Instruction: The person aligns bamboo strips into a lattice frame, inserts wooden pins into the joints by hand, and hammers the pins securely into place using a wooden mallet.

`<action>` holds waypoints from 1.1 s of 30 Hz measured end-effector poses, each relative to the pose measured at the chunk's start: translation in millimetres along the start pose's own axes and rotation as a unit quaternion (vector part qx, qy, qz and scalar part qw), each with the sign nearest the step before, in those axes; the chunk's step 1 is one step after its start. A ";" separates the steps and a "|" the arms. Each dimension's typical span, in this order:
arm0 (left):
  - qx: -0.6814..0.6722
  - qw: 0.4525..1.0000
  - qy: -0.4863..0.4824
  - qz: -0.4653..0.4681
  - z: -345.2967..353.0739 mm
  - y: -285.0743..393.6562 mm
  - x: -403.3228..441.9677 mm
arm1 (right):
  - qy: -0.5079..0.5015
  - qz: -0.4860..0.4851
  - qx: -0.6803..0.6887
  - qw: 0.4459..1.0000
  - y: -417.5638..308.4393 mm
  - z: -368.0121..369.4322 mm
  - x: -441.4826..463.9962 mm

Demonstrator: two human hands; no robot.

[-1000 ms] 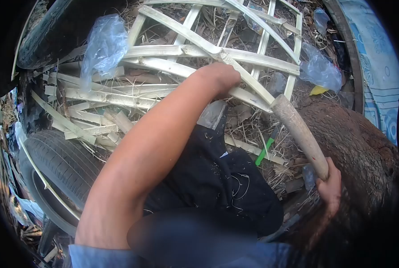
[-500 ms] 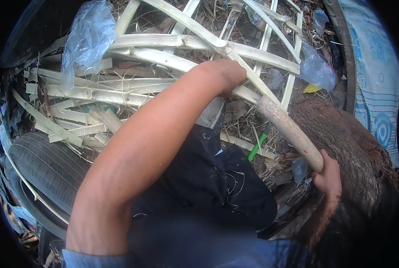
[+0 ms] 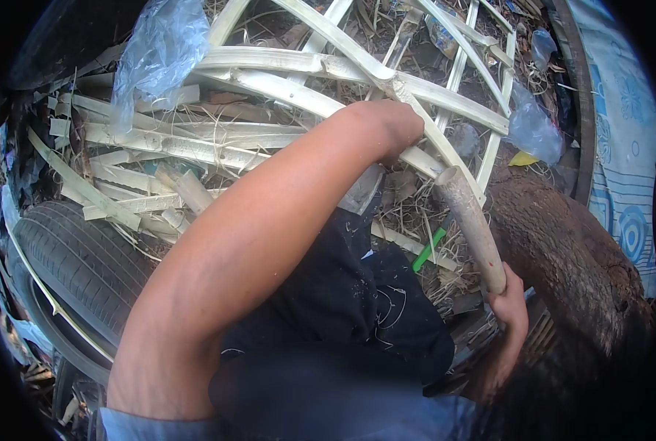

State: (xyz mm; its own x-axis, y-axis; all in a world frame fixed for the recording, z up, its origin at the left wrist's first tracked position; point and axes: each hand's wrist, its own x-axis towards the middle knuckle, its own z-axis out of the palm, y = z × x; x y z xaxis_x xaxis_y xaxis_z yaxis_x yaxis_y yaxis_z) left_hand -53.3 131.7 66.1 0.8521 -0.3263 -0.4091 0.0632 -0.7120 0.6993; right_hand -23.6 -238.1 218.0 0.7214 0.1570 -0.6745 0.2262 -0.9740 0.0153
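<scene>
My left hand (image 3: 400, 131) is closed around a pale split bamboo strip (image 3: 280, 90), which comes out again past the hand at its lower right. The fingers are mostly hidden behind the back of the hand. My right hand (image 3: 508, 300) grips the lower end of a thick bamboo tube (image 3: 472, 228). The tube's hollow upper end faces up, close to the end of the strip; whether they touch I cannot tell. Beyond my left hand, bamboo strips (image 3: 453, 95) cross in an open lattice. Between my knees and the tube lies a green handle-like piece (image 3: 429, 250).
A thick brown log (image 3: 563, 242) lies at the right, beside a blue patterned sheet (image 3: 622, 147). Loose bamboo pieces (image 3: 159, 152) cover the ground at left, above a tyre (image 3: 85, 264). Clear plastic bags (image 3: 159, 55) lie about. My dark-clothed legs (image 3: 342, 294) are below.
My right hand has moved left with the bamboo tube, which now stands steeper and shows its hollow end. My left hand keeps its hold on the strip. The whole view has shifted slightly.
</scene>
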 end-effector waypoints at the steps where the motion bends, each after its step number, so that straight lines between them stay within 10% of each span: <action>1: 0.004 1.000 -0.001 0.000 -0.2 -0.3 0.3 | 0.014 0.059 -0.067 0.996 -10.8 -7.6 -8.3; 19: -0.034 0.999 0.015 0.006 -2.0 4.3 -3.6 | 0.014 -0.076 0.145 0.986 38.6 45.0 20.5; 33: 0.072 0.990 0.053 0.106 38.4 26.3 85.7 | 0.129 0.089 0.220 0.963 145.4 109.6 -68.6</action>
State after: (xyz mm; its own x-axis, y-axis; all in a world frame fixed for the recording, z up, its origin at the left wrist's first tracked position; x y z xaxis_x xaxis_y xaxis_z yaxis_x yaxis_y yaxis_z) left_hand 1.4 61.1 26.9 0.8883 -0.4166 -0.1936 -0.1909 -0.7181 0.6692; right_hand -111.9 -408.5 185.6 0.8746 -0.0398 -0.4833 -0.1755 -0.9550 -0.2391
